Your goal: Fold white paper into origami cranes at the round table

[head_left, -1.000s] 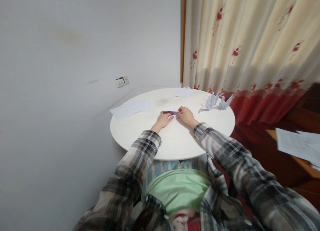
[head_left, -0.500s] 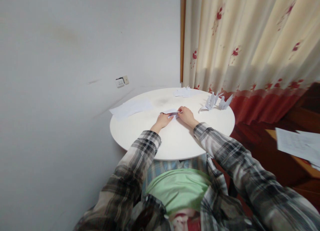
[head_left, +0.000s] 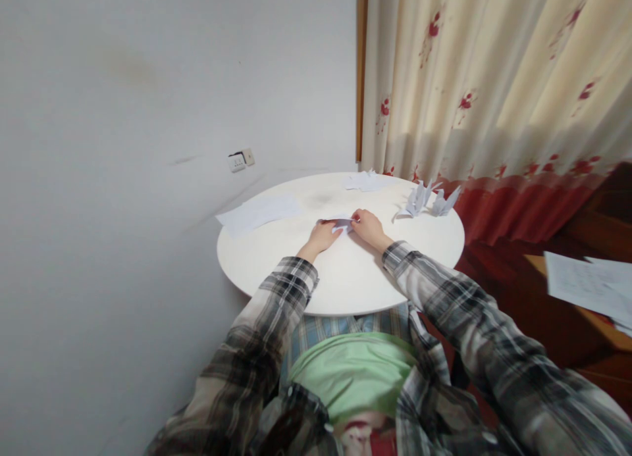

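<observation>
Over the middle of the round white table, both my hands hold one small folded piece of white paper. Its left end is gripped by my left hand, thumb in front and fingers behind. My right hand pinches the right end between thumb and fingertips. An upper layer of the paper is lifted, with a shaded gap beneath it. Its exact fold is partly hidden by my fingers.
White sheets lie at the table's left edge. Folded paper cranes stand at the right, and more paper pieces lie at the back. A wall borders the left; a curtain hangs behind. Printed papers rest on furniture at right.
The upper layer of the paper has tilted up a little, so more of its shaded underside shows. My hands have stayed almost in place.
</observation>
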`<state>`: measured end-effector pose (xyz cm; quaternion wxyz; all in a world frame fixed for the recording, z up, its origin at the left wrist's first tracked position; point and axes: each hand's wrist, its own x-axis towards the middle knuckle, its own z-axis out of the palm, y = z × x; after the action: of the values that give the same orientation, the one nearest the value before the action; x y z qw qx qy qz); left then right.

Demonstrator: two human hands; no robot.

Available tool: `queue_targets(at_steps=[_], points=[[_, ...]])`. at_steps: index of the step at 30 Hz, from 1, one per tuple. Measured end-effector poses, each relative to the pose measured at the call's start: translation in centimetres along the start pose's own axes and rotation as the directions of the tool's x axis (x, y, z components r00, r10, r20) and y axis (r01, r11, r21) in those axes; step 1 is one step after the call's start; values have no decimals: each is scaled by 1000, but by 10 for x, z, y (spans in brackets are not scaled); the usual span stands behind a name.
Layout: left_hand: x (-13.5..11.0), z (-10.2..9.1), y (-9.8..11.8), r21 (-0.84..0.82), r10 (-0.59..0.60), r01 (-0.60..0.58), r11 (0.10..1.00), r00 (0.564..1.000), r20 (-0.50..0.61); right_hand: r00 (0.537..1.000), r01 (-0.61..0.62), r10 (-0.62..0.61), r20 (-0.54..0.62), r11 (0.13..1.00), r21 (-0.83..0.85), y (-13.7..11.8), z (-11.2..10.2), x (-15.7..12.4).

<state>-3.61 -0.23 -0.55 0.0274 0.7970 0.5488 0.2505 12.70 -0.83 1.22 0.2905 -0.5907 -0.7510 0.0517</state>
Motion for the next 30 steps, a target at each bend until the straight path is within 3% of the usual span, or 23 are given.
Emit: queue_targets(at_steps=[5, 12, 30], points=[[-2, -3, 3, -24, -16, 16, 1000, 1000, -5, 1000, 1, -1, 7, 1000, -8, -1, -1, 0], [-4, -6, 8, 73, -70, 65, 995, 996, 60, 1000, 7, -7, 28, 1000, -10, 1, 0, 2], [-5, -7, 9, 12, -69, 69, 998, 996, 63, 998, 31, -32, 47, 999, 7, 2, 1, 4]])
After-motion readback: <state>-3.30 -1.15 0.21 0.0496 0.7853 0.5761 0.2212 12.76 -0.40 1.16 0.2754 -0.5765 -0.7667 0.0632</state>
